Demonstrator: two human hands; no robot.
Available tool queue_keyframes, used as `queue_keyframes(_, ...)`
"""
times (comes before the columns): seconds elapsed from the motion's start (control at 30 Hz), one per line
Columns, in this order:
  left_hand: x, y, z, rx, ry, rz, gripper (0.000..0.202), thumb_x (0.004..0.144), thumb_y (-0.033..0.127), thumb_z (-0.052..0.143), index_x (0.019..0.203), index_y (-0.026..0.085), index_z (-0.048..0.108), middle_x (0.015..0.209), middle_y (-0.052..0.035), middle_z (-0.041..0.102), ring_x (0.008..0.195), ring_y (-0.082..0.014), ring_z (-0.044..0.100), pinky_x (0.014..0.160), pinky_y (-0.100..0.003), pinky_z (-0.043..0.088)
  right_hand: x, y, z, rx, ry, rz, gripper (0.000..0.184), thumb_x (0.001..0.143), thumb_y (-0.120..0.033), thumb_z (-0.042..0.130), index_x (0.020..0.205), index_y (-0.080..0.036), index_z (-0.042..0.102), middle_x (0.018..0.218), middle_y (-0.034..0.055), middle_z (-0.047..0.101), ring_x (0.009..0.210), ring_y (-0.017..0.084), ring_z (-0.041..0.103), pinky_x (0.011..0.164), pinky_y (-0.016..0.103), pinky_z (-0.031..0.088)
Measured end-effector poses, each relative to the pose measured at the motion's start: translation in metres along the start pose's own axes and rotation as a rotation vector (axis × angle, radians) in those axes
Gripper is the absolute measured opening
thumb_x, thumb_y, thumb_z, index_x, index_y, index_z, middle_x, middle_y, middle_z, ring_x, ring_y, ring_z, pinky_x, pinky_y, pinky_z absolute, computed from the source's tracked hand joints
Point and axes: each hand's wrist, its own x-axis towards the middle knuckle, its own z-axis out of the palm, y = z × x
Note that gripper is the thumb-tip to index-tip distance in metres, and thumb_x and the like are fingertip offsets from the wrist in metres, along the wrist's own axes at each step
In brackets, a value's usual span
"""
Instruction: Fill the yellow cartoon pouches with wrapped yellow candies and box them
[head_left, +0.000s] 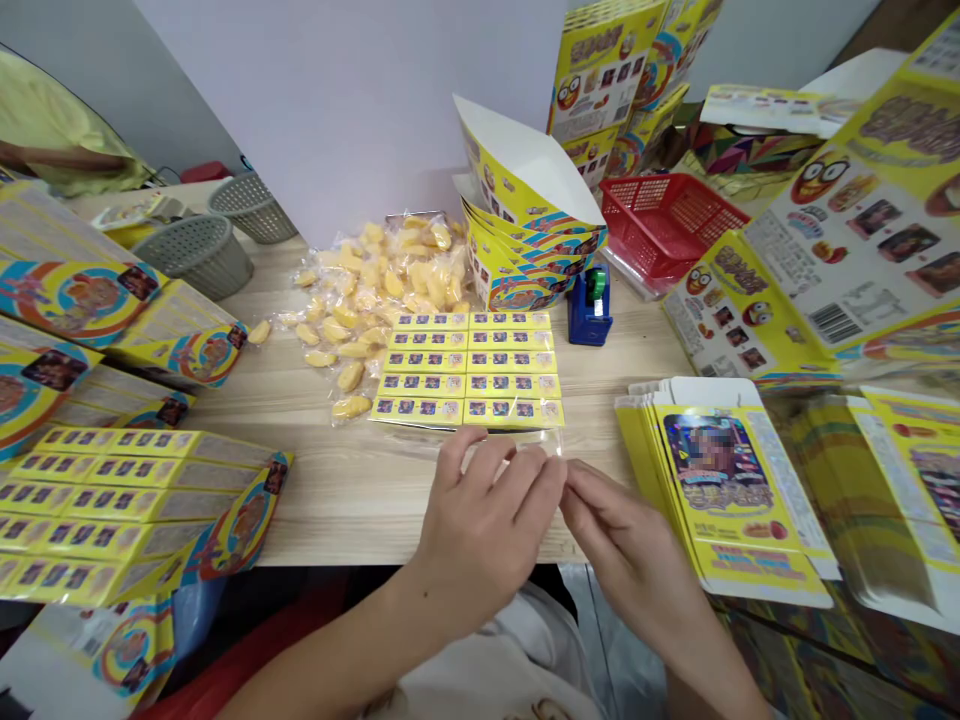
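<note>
Light wooden tabletop runs beneath everything. The left hand curves over a clear plastic sleeve, its fingers slightly apart; whether they grip cannot be told. The right hand brings its fingertips together at the sleeve's edge, apparently pinching it. The sleeve lies against the near edge of a block of yellow printed cards. Behind that block are wrapped yellow sweets and folded yellow cartons. To the block's right stand a blue tape dispenser and a red plastic basket, with flat yellow box blanks nearer the hands.
</note>
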Motion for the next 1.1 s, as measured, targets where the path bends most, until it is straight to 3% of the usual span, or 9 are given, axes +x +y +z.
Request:
queue_keyframes(0.27,0.003,-0.002,0.02,0.061,0.125,0.049,0.017,0.082,0.008,0.046,0.068,0.018,0.051,0.07,-0.0013,0.063,0.073,-0.0159,0.05,0.081,-0.036,0.035,0.004,-0.001,-0.002,-0.039,-0.026,-0.042,0.027,0.09,-0.016,0.039,0.107,-0.021,0.059,0.102,0.0043,0.066,0.095,0.014,0.06,0.08,0.02,0.046)
queue_keyframes(0.47,0.005,0.001,0.028,-0.076,0.197,-0.149,0.015,0.073,0.006,0.047,0.065,0.019,0.046,0.062,0.001,0.06,0.064,-0.0142,0.049,0.076,-0.035,0.037,0.009,-0.005,0.001,0.033,-0.036,0.015,0.025,0.092,-0.018,0.039,0.105,-0.022,0.06,0.1,0.0015,0.066,0.091,0.011,0.06,0.079,0.017,0.045)
queue_keyframes(0.6,0.002,-0.009,0.018,-0.093,0.199,-0.267,0.016,0.071,0.005,0.049,0.065,0.019,0.045,0.062,0.0029,0.058,0.065,-0.0144,0.05,0.075,-0.034,0.035,0.007,-0.003,0.004,0.044,-0.025,0.059,0.024,0.091,-0.023,0.042,0.105,-0.023,0.061,0.098,0.0003,0.067,0.093,0.011,0.06,0.082,0.018,0.044)
queue_keyframes(0.77,-0.006,-0.042,-0.02,-0.025,0.294,-0.472,0.015,0.073,0.006,0.051,0.073,0.02,0.046,0.069,0.0027,0.056,0.073,-0.0154,0.052,0.074,-0.032,0.035,0.002,0.006,0.002,0.039,0.039,0.154,0.022,0.089,-0.029,0.045,0.098,-0.021,0.064,0.08,-0.0007,0.07,0.086,0.012,0.065,0.078,0.018,0.049)
queue_keyframes(0.83,-0.009,-0.041,-0.031,-0.06,0.258,-0.454,0.014,0.076,0.007,0.05,0.077,0.02,0.049,0.071,0.0027,0.057,0.071,-0.0146,0.052,0.072,-0.03,0.037,0.003,0.005,0.002,0.058,0.039,0.167,0.023,0.088,-0.03,0.046,0.096,-0.02,0.065,0.08,-0.0002,0.07,0.085,0.013,0.065,0.078,0.02,0.05)
queue_keyframes(0.9,-0.01,-0.03,-0.034,-0.128,0.153,-0.342,0.012,0.079,0.008,0.051,0.08,0.02,0.052,0.072,0.0029,0.06,0.07,-0.0139,0.052,0.069,-0.029,0.037,0.005,0.002,0.004,0.073,0.037,0.171,0.024,0.088,-0.03,0.046,0.097,-0.02,0.066,0.079,0.0004,0.071,0.082,0.014,0.066,0.077,0.022,0.051)
queue_keyframes(0.97,-0.01,-0.015,-0.026,-0.153,0.065,-0.214,0.009,0.08,0.012,0.053,0.085,0.019,0.055,0.076,0.0017,0.064,0.071,-0.0147,0.053,0.068,-0.029,0.038,0.007,-0.001,0.005,0.073,0.038,0.158,0.024,0.087,-0.03,0.047,0.099,-0.02,0.066,0.083,0.002,0.071,0.085,0.016,0.066,0.078,0.024,0.052)
queue_keyframes(1.1,-0.007,0.001,-0.004,-0.02,0.073,-0.152,0.01,0.081,0.016,0.056,0.091,0.015,0.057,0.08,-0.0025,0.066,0.075,-0.0175,0.053,0.068,-0.032,0.038,0.007,-0.004,0.006,0.034,0.027,0.087,0.025,0.087,-0.027,0.047,0.103,-0.022,0.065,0.1,0.0045,0.069,0.095,0.018,0.063,0.082,0.027,0.051)
